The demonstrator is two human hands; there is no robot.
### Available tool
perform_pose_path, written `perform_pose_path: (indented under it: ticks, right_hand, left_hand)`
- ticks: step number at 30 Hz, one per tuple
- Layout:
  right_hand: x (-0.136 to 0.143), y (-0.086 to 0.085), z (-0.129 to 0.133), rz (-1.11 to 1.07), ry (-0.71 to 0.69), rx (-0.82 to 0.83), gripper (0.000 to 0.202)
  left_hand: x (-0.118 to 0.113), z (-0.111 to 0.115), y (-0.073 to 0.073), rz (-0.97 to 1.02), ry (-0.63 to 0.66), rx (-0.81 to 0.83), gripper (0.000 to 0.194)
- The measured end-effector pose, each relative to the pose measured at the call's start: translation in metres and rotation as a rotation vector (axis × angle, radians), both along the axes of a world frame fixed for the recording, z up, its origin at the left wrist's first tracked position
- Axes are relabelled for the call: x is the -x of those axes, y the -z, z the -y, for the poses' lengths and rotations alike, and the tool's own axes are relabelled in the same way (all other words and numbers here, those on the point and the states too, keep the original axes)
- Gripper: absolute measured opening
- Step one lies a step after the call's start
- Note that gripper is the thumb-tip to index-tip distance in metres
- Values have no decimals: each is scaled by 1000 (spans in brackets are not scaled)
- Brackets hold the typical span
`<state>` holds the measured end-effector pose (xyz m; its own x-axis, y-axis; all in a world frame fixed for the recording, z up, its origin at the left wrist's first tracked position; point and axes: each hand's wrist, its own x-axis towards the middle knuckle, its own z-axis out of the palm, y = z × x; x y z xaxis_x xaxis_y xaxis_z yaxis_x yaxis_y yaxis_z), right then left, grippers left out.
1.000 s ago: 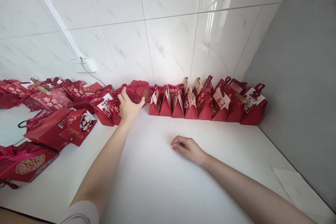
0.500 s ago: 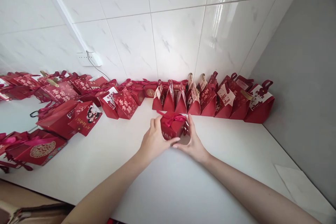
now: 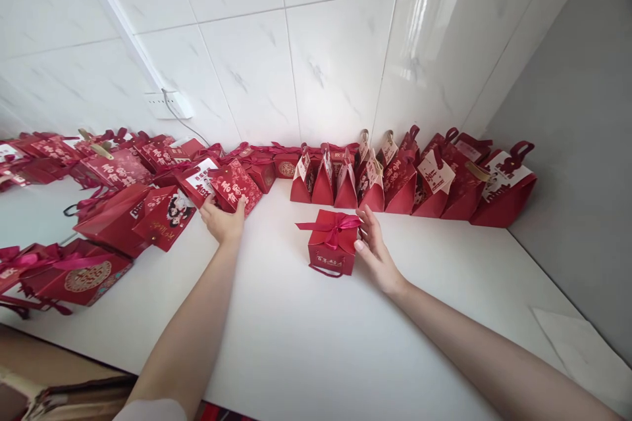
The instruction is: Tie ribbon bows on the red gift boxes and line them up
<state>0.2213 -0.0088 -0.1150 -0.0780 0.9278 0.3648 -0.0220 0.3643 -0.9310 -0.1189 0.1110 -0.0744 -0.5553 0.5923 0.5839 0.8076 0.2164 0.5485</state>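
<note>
A small red gift box [image 3: 330, 262] with a magenta ribbon bow on top and a twisted cord handle at its front stands on the white table. My right hand [image 3: 380, 256] is at its right side, fingers and thumb apart, the fingertips touching or almost touching it. Over to the left, my left hand [image 3: 222, 220] reaches a red floral gift box [image 3: 237, 183] with white lettering. Its thumb and fingers are spread at the box's front; whether they press on it I cannot tell. A red box with a white card [image 3: 198, 179] stands beside that one.
Triangular red gift boxes [image 3: 399, 191] with loop handles line the back right along the tiled wall [image 3: 340, 72]. More red boxes [image 3: 116, 214] crowd the left side of the table [image 3: 291, 342]. A cable runs from a wall socket [image 3: 170, 105]. A grey panel [image 3: 567, 118] borders the right.
My left hand has left the bow-tied gift box and moved left to the floral one. My right hand has loosened beside the bow-tied box, whose lettered front and cord now show.
</note>
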Motion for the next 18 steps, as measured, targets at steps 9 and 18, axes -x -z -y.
perform_pose_path:
  ticks: [9, 18]
  right_hand:
    - [-3, 5, -7, -33, 11, 104, 64]
    - [-1, 2, -7, -91, -12, 111, 58]
  left_hand:
    - [-21, 10, 12, -111, 178, 289, 63]
    - [-60, -16, 26, -34, 326, 324, 67]
